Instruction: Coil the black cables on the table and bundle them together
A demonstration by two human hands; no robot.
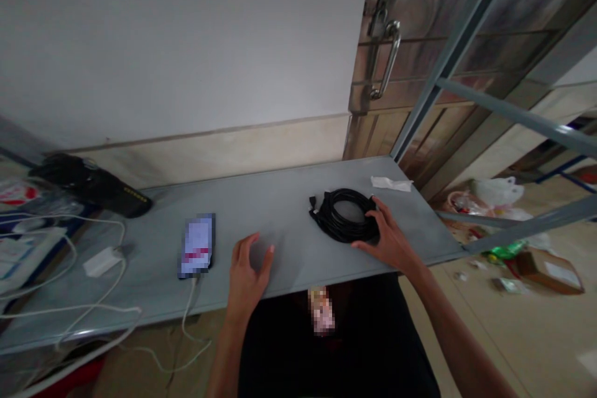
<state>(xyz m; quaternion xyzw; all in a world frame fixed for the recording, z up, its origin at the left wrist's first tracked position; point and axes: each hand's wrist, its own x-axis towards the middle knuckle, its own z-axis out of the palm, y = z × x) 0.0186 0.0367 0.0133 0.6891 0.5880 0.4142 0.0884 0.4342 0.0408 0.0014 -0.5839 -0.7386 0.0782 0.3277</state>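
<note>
A coiled black cable (345,214) lies on the grey table (275,199) towards its right end. My right hand (389,239) rests on the coil's near right edge, fingers spread and touching the cable without closing round it. My left hand (247,273) lies flat on the bare table near the front edge, fingers apart and holding nothing. A phone (197,244) with a lit screen lies just to the left of my left hand, with a white cable plugged into its near end.
A white charger (100,261) and loose white cables lie at the left. A black device (93,183) sits at the back left by the wall. A crumpled white tissue (390,183) lies at the back right corner. Metal shelf struts (466,31) and floor clutter stand to the right.
</note>
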